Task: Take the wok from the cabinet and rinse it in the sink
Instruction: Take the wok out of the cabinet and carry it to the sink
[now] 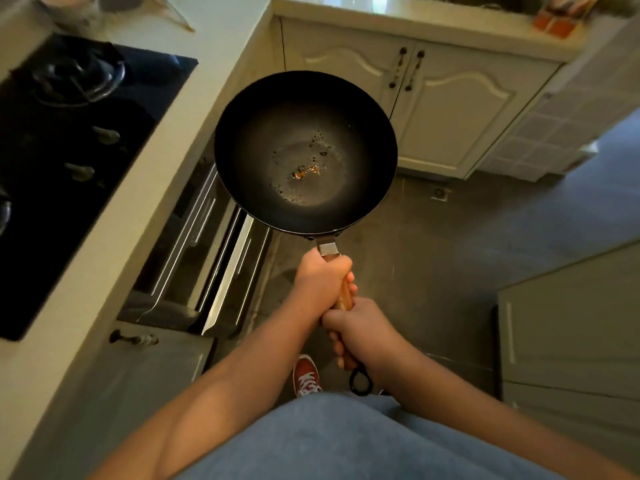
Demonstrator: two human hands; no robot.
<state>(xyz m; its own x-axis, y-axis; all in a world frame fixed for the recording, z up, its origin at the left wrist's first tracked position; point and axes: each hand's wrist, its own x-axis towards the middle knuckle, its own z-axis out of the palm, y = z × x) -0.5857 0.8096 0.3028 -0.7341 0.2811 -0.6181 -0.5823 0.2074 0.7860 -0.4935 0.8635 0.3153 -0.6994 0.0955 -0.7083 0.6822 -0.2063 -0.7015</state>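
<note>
Wok (305, 152) hangs level over the floor, out of the open pull-out cabinet (194, 258) at nine o'clock. My left hand (320, 280) and right hand (360, 329) both clamp its wooden handle (343, 299), I reckon to steady the weight.

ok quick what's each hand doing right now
Left hand: closed around the wooden handle of the black round wok, near the pan.
Right hand: closed on the same handle, lower down near its end.
</note>
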